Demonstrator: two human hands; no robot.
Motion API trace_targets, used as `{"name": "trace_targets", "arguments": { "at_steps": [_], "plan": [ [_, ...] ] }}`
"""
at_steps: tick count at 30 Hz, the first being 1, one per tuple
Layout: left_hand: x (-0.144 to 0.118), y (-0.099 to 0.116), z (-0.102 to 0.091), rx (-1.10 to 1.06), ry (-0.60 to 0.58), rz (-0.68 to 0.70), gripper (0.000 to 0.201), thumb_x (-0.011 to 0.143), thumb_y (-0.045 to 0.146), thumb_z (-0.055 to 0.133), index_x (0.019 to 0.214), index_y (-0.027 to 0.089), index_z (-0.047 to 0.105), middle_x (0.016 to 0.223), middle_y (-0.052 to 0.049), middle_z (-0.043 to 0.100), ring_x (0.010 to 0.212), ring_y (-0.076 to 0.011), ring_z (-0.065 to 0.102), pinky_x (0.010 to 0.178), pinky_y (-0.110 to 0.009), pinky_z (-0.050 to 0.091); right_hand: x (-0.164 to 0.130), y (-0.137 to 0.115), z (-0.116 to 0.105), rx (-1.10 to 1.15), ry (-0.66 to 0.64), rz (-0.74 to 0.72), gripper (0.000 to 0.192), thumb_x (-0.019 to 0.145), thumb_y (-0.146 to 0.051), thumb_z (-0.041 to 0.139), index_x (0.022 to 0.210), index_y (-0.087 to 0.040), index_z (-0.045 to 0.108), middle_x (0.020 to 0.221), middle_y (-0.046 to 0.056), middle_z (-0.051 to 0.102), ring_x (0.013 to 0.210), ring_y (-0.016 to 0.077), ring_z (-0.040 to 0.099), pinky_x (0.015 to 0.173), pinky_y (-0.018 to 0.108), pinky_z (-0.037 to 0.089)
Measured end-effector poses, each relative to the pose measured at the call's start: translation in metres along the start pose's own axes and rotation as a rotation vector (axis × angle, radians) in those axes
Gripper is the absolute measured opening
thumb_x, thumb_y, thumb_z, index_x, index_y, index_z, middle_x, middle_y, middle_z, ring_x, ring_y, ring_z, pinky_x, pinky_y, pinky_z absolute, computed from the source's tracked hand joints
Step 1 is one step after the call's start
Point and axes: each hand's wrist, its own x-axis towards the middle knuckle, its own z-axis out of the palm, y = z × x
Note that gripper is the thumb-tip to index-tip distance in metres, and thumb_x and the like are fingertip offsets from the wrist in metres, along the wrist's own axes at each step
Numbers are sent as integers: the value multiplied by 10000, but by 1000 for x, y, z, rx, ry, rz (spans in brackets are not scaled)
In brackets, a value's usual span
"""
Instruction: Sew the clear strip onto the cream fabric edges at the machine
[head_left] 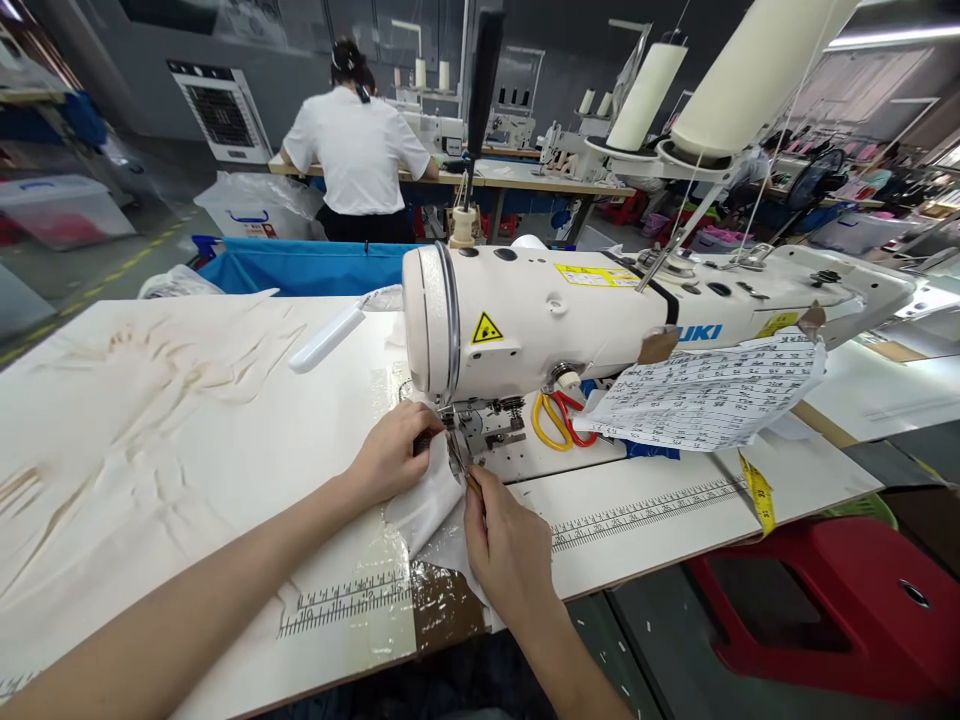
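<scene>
My left hand (394,452) is closed, pinching a piece of white fabric (429,500) just under the needle end of a white sewing machine (517,310). From the right, my right hand (511,545) grips a slim metal tool (458,460) whose tip points up toward the needle area. Whether it is tweezers or thread snips, I cannot make out. The fabric hangs down between both hands toward the table's front edge. My left fingertips are partly hidden beneath the machine head.
Cream fabric pieces (142,400) cover the table's left side. Scissors (556,420) with yellow and red handles lie behind my right hand. A written sheet (705,395) hangs from the machine, and a tape measure (757,492) drapes over the edge. A red stool (847,600) stands at right; a person (364,150) sits ahead.
</scene>
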Motion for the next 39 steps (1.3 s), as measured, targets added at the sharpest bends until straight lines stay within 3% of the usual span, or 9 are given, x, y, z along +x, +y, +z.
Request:
{"name": "trace_targets", "arguments": {
  "at_steps": [4, 13, 16, 21, 26, 29, 32, 35, 39],
  "plan": [
    [0, -2, 1, 90, -6, 57, 190, 737, 100, 456, 881, 180, 551, 832, -53, 604, 803, -210, 552, 702, -341, 489, -1, 1, 1, -5, 22, 5, 350, 999, -172, 339, 1162, -118, 644, 958, 80, 786, 670, 210, 739, 499, 286, 479],
    [1, -1, -8, -67, -47, -33, 136, 825, 119, 435, 801, 200, 542, 837, -18, 627, 800, -167, 579, 712, -295, 505, 1, 0, -3, -27, -4, 24, 328, 982, -175, 353, 1100, -141, 657, 904, 70, 789, 625, 207, 728, 475, 294, 470],
    [1, -2, -7, 6, -31, 50, 162, 850, 96, 439, 811, 197, 560, 852, -31, 644, 829, -179, 590, 719, -310, 524, 3, 0, -1, -45, -19, 38, 298, 970, -166, 387, 1097, -158, 656, 902, 64, 789, 610, 199, 724, 465, 279, 460],
    [1, -2, -7, 182, -58, 313, 201, 925, 102, 448, 919, 164, 640, 945, -89, 671, 914, -217, 598, 783, -366, 571, 2, -5, 0, -99, -36, 58, 296, 949, -131, 426, 1136, -114, 655, 894, 91, 786, 596, 226, 732, 444, 294, 466],
    [-5, 7, -18, 158, -195, 309, 323, 895, 34, 421, 1049, 143, 683, 1067, -118, 640, 999, -222, 595, 842, -366, 594, -29, -11, -21, 8, -16, 12, 286, 970, -130, 373, 1137, -116, 605, 864, 97, 776, 660, 226, 756, 494, 282, 522],
    [-11, 20, -18, 210, -254, 243, 391, 876, 14, 408, 1133, 135, 677, 1134, -134, 622, 1059, -246, 583, 916, -407, 586, -64, -11, -33, 171, -78, 66, 222, 988, -173, 372, 1110, -192, 557, 739, 22, 738, 537, 188, 715, 432, 239, 483],
    [-15, 35, -12, 325, -267, 170, 364, 889, 48, 407, 1140, 106, 666, 1195, -166, 611, 1085, -291, 560, 901, -470, 584, -91, -6, -39, 208, -126, 128, 222, 1018, -220, 352, 1088, -211, 562, 701, 32, 723, 508, 195, 702, 377, 232, 443],
    [-19, 47, -7, 389, -264, 138, 337, 918, 80, 399, 1148, 71, 646, 1216, -188, 610, 1102, -308, 546, 874, -469, 577, -101, -1, -41, 175, -135, 104, 296, 1045, -235, 302, 1134, -206, 583, 765, 69, 749, 549, 208, 718, 428, 244, 497],
    [-29, 49, -4, 419, -253, 151, 383, 941, 127, 390, 1242, 46, 612, 1284, -179, 610, 1187, -300, 536, 984, -447, 525, -99, 2, -41, 152, -118, 69, 345, 1067, -267, 277, 1241, -222, 571, 861, 68, 772, 604, 205, 737, 492, 243, 556]
  ]
}}
